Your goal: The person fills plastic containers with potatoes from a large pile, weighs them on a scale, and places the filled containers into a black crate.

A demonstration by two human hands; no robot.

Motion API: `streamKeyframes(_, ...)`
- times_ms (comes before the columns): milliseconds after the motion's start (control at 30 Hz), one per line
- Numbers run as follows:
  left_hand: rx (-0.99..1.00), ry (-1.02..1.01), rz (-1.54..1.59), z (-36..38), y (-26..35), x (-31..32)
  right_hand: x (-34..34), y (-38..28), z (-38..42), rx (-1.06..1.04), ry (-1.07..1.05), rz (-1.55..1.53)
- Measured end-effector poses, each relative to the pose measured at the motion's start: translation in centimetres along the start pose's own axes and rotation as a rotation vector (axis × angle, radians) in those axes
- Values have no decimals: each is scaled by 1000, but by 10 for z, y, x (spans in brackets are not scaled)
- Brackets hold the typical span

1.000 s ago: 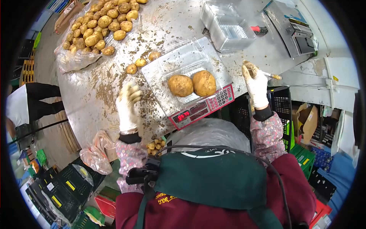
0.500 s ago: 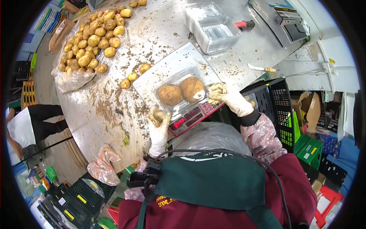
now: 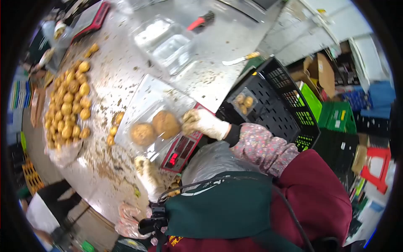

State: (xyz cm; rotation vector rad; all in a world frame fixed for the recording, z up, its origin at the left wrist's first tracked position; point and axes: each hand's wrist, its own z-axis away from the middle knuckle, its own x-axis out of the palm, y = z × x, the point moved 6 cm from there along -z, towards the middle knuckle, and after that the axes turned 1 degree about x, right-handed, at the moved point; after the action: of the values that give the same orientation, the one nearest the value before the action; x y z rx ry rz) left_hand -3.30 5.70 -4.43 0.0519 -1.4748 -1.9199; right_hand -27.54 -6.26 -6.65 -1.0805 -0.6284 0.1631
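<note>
Clear plastic punnet w/ lid [image 3: 153, 128] sits on the silver-topped red digital scale [image 3: 178, 152], holding 2 large brown potatoes [image 3: 166, 124] side by side. R white-gloved hand [image 3: 204, 123]: fingers curled at punnet's R edge; can't tell if gripping. L white-gloved hand [image 3: 148, 178]: fingers bent, by punnet's near edge; grip unclear too. Black perforated plastic crate [image 3: 268, 105] on R has 1 small clear punnet [image 3: 242, 102] w/ small potatoes inside. Stack of clear plastic trays [image 3: 170, 45] beyond scale on metal table [image 3: 110, 80]. Clear plastic bag [image 3: 63, 154] at L, heaped w/ small yellow potatoes [image 3: 67, 108].
</note>
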Motion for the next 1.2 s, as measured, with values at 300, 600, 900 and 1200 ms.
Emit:
streamKeyframes(300, -210, -622, -133, -35, 31, 132, -102, -57, 36, 0, -196, -34)
streamKeyframes(600, 743, -688, -911, -94, -21, 329, -238, 0, 225, -131, 559, -563)
streamKeyframes(900, 670, -475, -1313, -210, -22, 301, -335, 191, 269, 26, 723, -812)
streamKeyframes(1200, 1224, -213, -1082, -190, 25, 295, -353, 251, 283, 1026, 855, -183)
